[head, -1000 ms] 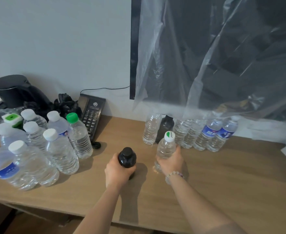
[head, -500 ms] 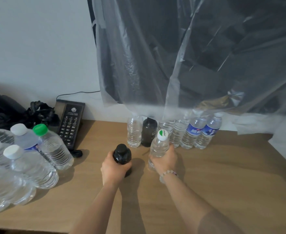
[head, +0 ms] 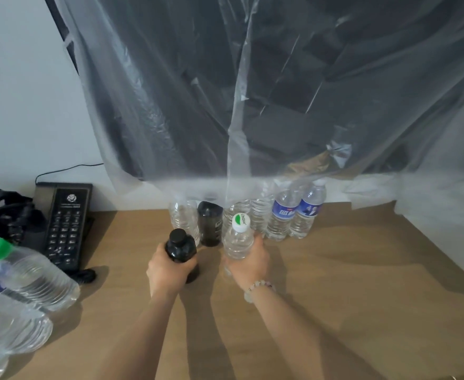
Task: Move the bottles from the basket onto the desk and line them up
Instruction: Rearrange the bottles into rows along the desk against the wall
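Six bottles (head: 282,218) are standing in a row at the back of the counter (head: 335,297). The left hand (head: 167,272) is gripping a black bottle (head: 180,246) and the right hand (head: 248,263) is gripping a clear bottle (head: 237,242), both upright just in front of that row. More bottles (head: 30,275) are crowding the left edge, likely waiting to be lined up. The basket is not showing.

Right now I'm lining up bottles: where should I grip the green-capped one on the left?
Grip the green-capped bottle round its ribbed middle, from the right: that side faces bare desk, while other clear bottles crowd its left and near side.
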The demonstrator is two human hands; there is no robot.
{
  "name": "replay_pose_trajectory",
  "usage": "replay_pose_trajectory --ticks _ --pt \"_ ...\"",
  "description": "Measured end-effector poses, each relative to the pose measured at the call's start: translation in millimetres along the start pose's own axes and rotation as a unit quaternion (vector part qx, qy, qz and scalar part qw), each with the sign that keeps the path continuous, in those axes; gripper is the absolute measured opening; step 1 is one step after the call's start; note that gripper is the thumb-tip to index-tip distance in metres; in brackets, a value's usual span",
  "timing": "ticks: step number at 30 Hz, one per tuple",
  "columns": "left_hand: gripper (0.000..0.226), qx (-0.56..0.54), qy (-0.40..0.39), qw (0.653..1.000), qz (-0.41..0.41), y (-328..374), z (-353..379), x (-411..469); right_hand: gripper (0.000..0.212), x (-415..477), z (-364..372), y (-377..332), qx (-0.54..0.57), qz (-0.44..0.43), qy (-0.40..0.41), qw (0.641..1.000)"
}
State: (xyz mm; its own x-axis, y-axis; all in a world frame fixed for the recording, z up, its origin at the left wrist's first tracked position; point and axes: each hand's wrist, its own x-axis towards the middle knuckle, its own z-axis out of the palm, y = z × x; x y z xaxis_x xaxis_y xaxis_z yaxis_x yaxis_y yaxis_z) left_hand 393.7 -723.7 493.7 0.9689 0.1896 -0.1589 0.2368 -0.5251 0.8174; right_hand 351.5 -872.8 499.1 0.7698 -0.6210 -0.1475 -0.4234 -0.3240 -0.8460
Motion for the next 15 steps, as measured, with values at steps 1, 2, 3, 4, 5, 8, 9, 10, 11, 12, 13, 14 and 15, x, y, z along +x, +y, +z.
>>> replay_pose_trajectory --ticks 1,2,3,4,5,8,9,10,11,12,13,14,15 --pt "0.053 0.001 0.000 1.000 0.004 0.9 1.4 1.8 0.068 0.2 0.1 -0.8 0.000 0.002 0.002 1.000" --pt "0.054 0.002 0.000 1.000 0.007 1.7 2.5 3.4 0.069 0.6 0.3 -1.0 0.003 0.002 0.004 1.000" --pt "0.056 0.001 0.001 1.000 0.008 2.7 3.5 4.9 0.070 1.0 0.6 -1.0 0.006 0.003 0.005 1.000" --pt "0.056 0.000 0.003 1.000 0.008 3.9 4.3 6.3 0.071 1.3 0.7 -0.9 0.009 0.003 0.006 1.000" --pt "0.056 0.000 0.004 1.000 0.008 4.9 5.0 7.6 0.070 1.2 0.6 -1.0 0.010 0.004 0.006 1.000" --pt "0.053 0.007 0.001 1.000 0.005 7.9 6.5 11.4 0.067 1.1 2.1 -0.9 0.009 0.001 0.008 1.000" --pt "0.053 0.008 0.000 1.000 0.005 8.9 6.7 12.8 0.066 1.1 2.9 -1.4 0.009 0.003 0.008 1.000" --pt "0.054 0.007 -0.001 1.000 0.005 9.5 7.1 14.3 0.065 1.1 3.4 -2.0 0.010 0.002 0.007 1.000" --pt "0.056 0.006 -0.002 1.000 0.005 9.8 7.6 15.7 0.064 1.5 3.7 -2.2 0.012 0.002 0.006 1.000" --pt "0.058 0.006 -0.002 1.000 0.007 9.8 8.2 16.9 0.063 2.3 3.8 -2.3 0.014 0.001 0.003 1.000" --pt "0.061 0.008 -0.002 1.000 0.008 9.6 8.8 17.4 0.063 3.0 3.5 -3.1 0.016 0.001 -0.001 1.000" --pt "0.062 0.010 -0.003 1.000 0.010 9.1 9.2 18.0 0.063 4.2 3.7 -3.0 0.017 0.001 -0.005 1.000" --pt "0.063 0.011 -0.004 1.000 0.012 7.6 9.7 18.8 0.063 5.0 3.9 -3.1 0.021 0.003 -0.008 1.000"
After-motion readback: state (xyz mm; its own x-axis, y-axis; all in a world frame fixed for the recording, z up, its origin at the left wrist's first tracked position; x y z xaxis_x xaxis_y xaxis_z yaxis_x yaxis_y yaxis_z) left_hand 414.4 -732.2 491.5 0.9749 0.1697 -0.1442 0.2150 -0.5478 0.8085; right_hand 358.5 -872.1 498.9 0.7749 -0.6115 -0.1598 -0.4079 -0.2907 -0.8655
